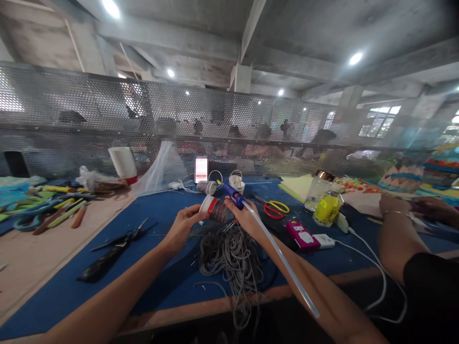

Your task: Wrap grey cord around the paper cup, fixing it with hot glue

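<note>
The left hand (187, 219) has its fingers gripping a cord-wrapped paper cup (219, 210), tipped sideways above the counter (161, 289), its inside hidden; the right hand (248, 218) has fingers closed around a blue glue gun (235, 195) with 1 clear glue stick (279, 256). From the cup, gray cord (231, 258) heaps at 6 o'clock, nested white cups (123, 161) at 10, a copper-lidded glass jar (314, 193) (contents unclear) at 3.

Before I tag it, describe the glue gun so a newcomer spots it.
On the blue mat, find the tangled gray cord. Above it in view, the right hand holds the blue glue gun. Unlike the left hand's cup, it trails a long translucent stick.
</note>
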